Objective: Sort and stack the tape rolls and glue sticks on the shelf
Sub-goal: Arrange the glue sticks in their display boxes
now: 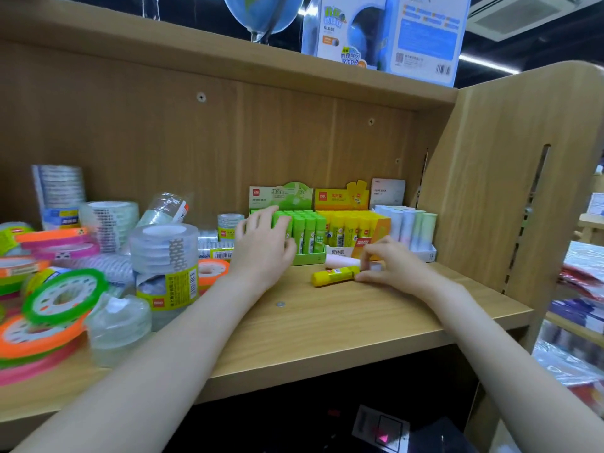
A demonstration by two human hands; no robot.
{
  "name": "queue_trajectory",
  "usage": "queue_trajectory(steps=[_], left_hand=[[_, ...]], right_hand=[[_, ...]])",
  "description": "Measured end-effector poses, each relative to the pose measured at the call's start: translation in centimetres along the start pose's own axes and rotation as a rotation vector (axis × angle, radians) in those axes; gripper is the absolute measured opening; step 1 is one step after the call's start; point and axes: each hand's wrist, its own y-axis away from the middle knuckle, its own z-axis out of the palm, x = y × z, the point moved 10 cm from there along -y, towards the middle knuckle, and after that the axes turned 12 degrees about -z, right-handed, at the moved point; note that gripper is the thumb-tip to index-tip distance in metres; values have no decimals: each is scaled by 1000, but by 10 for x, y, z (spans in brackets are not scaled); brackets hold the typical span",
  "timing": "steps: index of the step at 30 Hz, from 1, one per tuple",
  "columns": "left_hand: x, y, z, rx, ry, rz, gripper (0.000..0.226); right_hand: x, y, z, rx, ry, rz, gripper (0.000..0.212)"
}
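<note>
**Loose yellow glue stick: return to its display box**

Right hand point(389, 263), lower right of centre, pinches the cap end of the yellow glue stick point(333, 276) lying flat on the shelf point(327, 325). A pale pink stick point(341, 261) lies just behind it. Left hand point(261, 246), fingers extended and holding nothing, rests against the green glue-stick box point(302, 235) at frame centre.

Judgement: lift the stick, turn it upright, cap up, and seat it in a gap in the yellow box point(354, 228) right of the green one. Keep the left hand bracing the box so the rows do not tip.

Tape rolls point(163, 256) sit jumbled at left, not yet sorted.
</note>
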Motion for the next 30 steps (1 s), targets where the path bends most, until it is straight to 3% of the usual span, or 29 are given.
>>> queue_trajectory(steps=[6, 9, 13, 17, 19, 30], left_hand=[[57, 27, 38, -204, -197, 316, 71], [67, 32, 46, -236, -256, 385, 59], [71, 25, 50, -205, -345, 409, 50], [74, 18, 59, -205, -370, 387, 43], [73, 15, 61, -199, -379, 392, 42], [67, 8, 63, -175, -355, 373, 38]], right_hand=[[3, 2, -14, 83, 218, -40, 22], [16, 11, -17, 83, 134, 25, 22], [34, 27, -19, 50, 124, 90, 43], [50, 41, -60, 528, -223, 151, 51], [67, 47, -76, 672, -259, 224, 60], [93, 26, -73, 499, 153, 237, 38]])
